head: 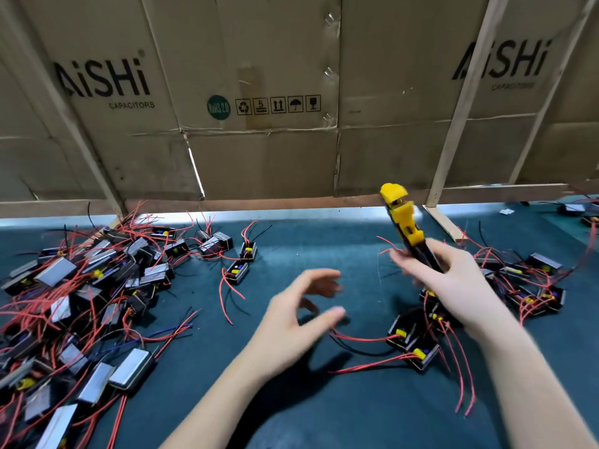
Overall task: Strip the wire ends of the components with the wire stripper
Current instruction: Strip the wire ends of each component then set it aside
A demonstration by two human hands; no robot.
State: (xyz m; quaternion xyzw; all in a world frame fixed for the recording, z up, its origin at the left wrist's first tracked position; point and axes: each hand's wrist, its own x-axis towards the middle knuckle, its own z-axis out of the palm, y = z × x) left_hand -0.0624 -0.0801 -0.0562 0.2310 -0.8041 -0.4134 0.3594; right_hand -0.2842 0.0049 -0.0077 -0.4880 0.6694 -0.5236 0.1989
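Note:
My right hand grips the black handles of a yellow wire stripper, which points up and away with its jaws near the cardboard wall. My left hand hovers over the green mat with fingers spread and curved, blurred, holding nothing. A small cluster of black box components with red wires lies just below my right hand. Two single components sit at mid-table, left of my left hand. A large heap of components with red and black wires covers the left side.
A cardboard wall on wooden struts closes off the back of the table. More components with red wires lie at the right. The dark green mat shows between the piles.

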